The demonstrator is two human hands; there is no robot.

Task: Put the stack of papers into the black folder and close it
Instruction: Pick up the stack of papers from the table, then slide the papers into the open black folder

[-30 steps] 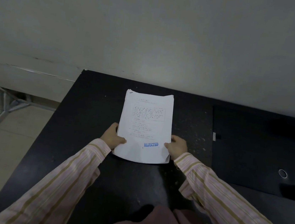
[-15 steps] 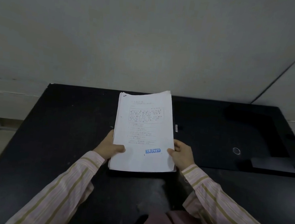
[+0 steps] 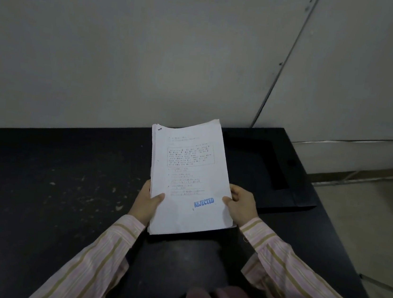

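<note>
A white stack of papers with printed text and a blue REJECTED stamp is held above the black table, its far end tilted up. My left hand grips the stack's lower left edge, thumb on top. At the lower right edge my right hand holds it the same way. The black folder lies flat on the table just right of the stack, partly hidden behind the paper and hard to make out against the dark top.
A pale wall stands right behind the table. The table's right edge drops to a tiled floor, where a metal frame leg shows at the far right. Light specks dot the tabletop on the left.
Both hands have lifted the stack off the table and carried it rightward toward the folder. The view has swung right, so the folder now sits just behind the paper.
</note>
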